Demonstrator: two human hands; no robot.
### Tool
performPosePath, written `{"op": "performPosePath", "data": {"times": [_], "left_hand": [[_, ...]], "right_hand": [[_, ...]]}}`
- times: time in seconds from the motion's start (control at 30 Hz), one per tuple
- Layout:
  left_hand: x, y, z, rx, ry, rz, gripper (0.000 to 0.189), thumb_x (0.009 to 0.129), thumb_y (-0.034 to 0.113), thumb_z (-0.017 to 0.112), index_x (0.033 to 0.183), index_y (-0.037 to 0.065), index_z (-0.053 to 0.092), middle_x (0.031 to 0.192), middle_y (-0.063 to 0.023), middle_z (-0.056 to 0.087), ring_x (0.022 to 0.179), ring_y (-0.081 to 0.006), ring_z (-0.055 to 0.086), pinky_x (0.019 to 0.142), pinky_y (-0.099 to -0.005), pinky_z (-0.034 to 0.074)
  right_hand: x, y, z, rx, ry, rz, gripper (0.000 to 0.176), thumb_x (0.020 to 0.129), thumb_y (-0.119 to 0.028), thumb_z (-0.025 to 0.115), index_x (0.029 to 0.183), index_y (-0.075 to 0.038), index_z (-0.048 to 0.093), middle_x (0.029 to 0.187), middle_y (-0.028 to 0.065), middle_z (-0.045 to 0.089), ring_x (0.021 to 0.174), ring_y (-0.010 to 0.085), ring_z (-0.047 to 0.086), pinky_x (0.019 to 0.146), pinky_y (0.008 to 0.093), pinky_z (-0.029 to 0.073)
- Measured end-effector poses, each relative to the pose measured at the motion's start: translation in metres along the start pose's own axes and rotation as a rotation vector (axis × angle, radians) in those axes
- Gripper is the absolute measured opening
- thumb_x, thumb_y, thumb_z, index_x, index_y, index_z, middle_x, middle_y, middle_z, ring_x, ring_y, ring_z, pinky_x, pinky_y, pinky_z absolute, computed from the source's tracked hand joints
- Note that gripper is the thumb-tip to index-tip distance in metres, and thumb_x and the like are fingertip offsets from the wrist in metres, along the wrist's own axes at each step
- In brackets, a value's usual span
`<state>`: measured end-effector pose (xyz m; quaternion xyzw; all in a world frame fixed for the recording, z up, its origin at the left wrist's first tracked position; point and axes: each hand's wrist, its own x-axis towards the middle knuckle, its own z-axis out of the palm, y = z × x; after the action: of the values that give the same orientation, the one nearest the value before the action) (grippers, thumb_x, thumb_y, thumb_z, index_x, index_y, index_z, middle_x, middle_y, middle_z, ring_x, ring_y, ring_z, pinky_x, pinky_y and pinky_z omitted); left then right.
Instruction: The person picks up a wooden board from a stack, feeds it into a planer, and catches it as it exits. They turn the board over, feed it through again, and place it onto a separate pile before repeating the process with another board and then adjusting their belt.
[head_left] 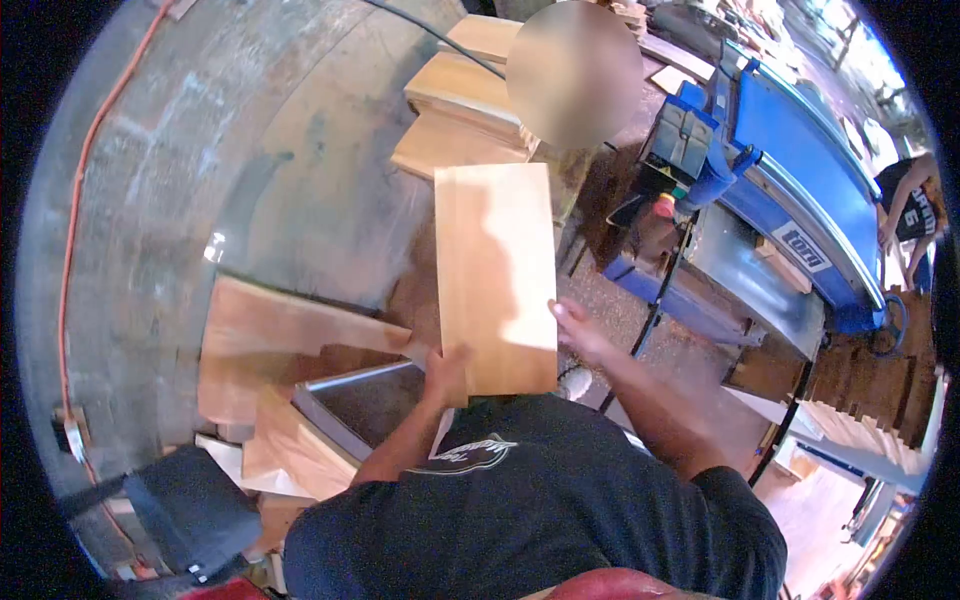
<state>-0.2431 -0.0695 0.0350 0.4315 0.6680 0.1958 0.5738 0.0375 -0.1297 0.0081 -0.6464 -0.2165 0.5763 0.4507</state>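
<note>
A flat rectangular wooden board (497, 260) is held up in front of my chest, with light and shadow falling across its face. My left hand (450, 372) is closed on its left edge near the lower corner. On the opposite side, my right hand (578, 326) grips the right edge, thumb on the front face; its other fingers are partly hidden behind the board. Beyond the board's far end lie stacked wooden boards (465, 85).
A blue machine (800, 150) with a metal bed stands to the right, and another person (910, 210) is behind it. Larger wooden panels (270, 350) lie on the left near a metal-edged frame (350, 380). An orange cable (78, 220) runs along the far left.
</note>
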Motion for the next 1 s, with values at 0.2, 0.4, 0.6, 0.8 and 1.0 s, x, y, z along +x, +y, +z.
{"op": "performPosePath", "data": {"times": [0.2, 0.4, 0.6, 0.8, 1.0], "left_hand": [[-0.037, -0.027, -0.002, 0.183, 0.049, 0.402, 0.038, 0.074, 0.02, 0.077, 0.101, -0.001, 0.06, 0.09, -0.009, 0.066, 0.082, -0.0172, 0.063, 0.073, -0.0329, 0.051], [-0.039, 0.004, 0.025, 0.015, -0.427, 0.51, 0.043, 0.076, 0.015, 0.073, 0.111, 0.001, 0.053, 0.1, -0.0093, 0.064, 0.092, -0.0159, 0.06, 0.082, -0.0309, 0.049], [-0.087, 0.175, 0.12, -0.148, -0.704, 0.635, 0.04, 0.08, 0.011, 0.07, 0.114, -0.001, 0.052, 0.107, -0.0112, 0.063, 0.096, -0.0183, 0.06, 0.084, -0.0331, 0.049], [-0.096, 0.248, 0.257, -0.121, -0.88, 0.664, 0.036, 0.082, 0.012, 0.07, 0.113, 0.0, 0.056, 0.106, -0.0099, 0.065, 0.094, -0.0188, 0.063, 0.083, -0.0336, 0.05], [-0.129, 0.149, 0.373, 0.014, -0.875, 0.334, 0.041, 0.084, 0.016, 0.069, 0.119, -0.002, 0.056, 0.113, -0.0107, 0.063, 0.096, -0.0219, 0.064, 0.085, -0.0356, 0.051]], "right_hand": [[-0.052, 0.01, 0.033, 0.298, 0.15, -0.129, 0.056, 0.091, -0.039, 0.062, 0.124, 0.005, 0.052, 0.115, 0.0139, 0.062, 0.102, 0.0212, 0.058, 0.089, 0.0354, 0.046], [-0.131, -0.024, 0.001, 0.105, 0.527, -0.138, 0.041, 0.092, -0.028, 0.06, 0.115, 0.006, 0.058, 0.106, 0.0123, 0.065, 0.095, 0.0174, 0.059, 0.081, 0.033, 0.048], [-0.19, -0.005, -0.029, 0.408, 0.538, -0.408, 0.036, 0.092, -0.022, 0.061, 0.118, 0.003, 0.056, 0.106, 0.0099, 0.064, 0.095, 0.0182, 0.059, 0.082, 0.0341, 0.049], [-0.227, 0.04, -0.099, 0.275, 0.608, -0.194, 0.039, 0.09, -0.026, 0.064, 0.113, 0.004, 0.059, 0.102, 0.0114, 0.066, 0.09, 0.0187, 0.062, 0.078, 0.0337, 0.05], [-0.26, 0.087, -0.216, 0.563, 0.618, -0.101, 0.041, 0.089, -0.033, 0.065, 0.106, 0.003, 0.063, 0.096, 0.012, 0.068, 0.083, 0.0188, 0.064, 0.072, 0.0332, 0.052]]}}
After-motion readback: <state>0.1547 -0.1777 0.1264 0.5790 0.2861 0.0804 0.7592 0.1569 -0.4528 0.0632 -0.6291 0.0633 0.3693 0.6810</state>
